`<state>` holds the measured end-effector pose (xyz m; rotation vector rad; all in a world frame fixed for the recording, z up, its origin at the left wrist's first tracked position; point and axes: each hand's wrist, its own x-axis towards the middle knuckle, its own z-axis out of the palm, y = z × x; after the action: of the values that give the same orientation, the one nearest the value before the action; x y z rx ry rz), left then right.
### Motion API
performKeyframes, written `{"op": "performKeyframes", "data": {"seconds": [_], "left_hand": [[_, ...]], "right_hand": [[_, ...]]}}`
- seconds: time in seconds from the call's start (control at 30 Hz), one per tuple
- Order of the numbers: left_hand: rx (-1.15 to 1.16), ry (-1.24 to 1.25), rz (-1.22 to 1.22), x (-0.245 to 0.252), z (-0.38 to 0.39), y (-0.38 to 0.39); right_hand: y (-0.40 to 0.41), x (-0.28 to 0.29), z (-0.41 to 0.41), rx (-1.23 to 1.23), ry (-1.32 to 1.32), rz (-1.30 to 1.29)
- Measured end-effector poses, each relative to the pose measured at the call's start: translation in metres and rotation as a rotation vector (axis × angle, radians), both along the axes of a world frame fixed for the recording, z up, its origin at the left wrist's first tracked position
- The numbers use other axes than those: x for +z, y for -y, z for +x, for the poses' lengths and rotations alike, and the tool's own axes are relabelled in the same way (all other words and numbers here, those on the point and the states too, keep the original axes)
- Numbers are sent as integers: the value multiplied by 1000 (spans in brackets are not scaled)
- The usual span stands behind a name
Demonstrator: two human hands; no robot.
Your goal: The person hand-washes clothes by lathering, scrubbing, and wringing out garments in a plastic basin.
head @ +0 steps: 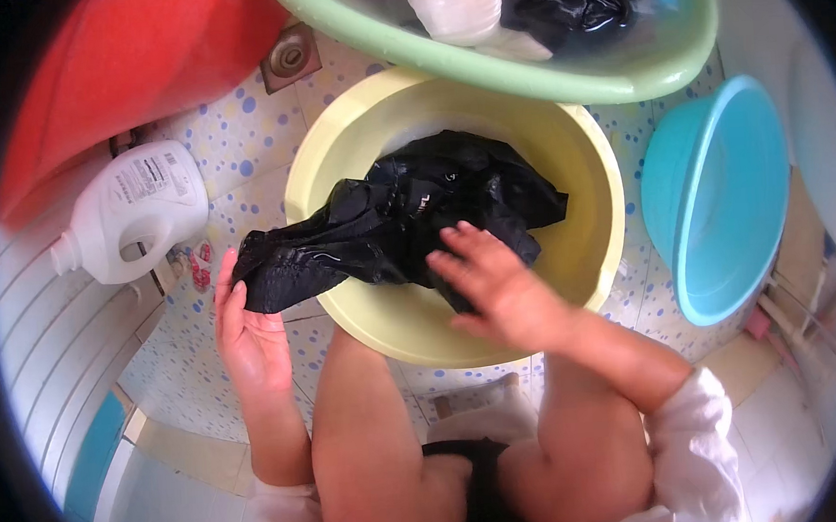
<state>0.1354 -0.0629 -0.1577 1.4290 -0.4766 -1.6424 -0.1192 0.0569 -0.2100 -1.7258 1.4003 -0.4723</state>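
Note:
A wet black garment (pixel 388 227) lies bunched in a yellow plastic basin (pixel 605 251), with one end drawn out over the basin's left rim. My left hand (pixel 255 333) holds that end up, its fingertips behind and along the cloth edge. Over the basin, my right hand (pixel 494 285) is blurred, fingers spread, palm down just above or against the near side of the garment; whether it touches the cloth I cannot tell. Small pale lettering shows on the garment. Some pale suds or liquid appear at the basin's back wall.
A green tub (pixel 614 87) with wet clothes in water overhangs the basin's far rim. A cyan basin (pixel 734 202) leans tilted at right. A white detergent jug (pixel 139 212) lies at left, below a red container (pixel 145 62). A floor drain (pixel 290 57) sits among the dotted tiles.

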Motion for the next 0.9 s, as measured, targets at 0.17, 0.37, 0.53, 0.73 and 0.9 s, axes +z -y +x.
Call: {"op": "performKeyframes", "data": {"seconds": [0.17, 0.37, 0.53, 0.73, 0.9], "left_hand": [[66, -46, 4, 0, -2, -1], [-14, 266, -105, -2, 34, 17], [-128, 414, -438, -7, -23, 21], [-443, 698, -598, -55, -39, -10], [-852, 412, -107, -66, -34, -28]], "right_hand": [[-13, -47, 55, 352, -561, -180], [26, -20, -26, -133, 459, 163], [13, 0, -81, -827, 1026, 593], [1, -15, -75, -694, 435, 431], [-1, -18, -73, -867, 577, 490]]}}
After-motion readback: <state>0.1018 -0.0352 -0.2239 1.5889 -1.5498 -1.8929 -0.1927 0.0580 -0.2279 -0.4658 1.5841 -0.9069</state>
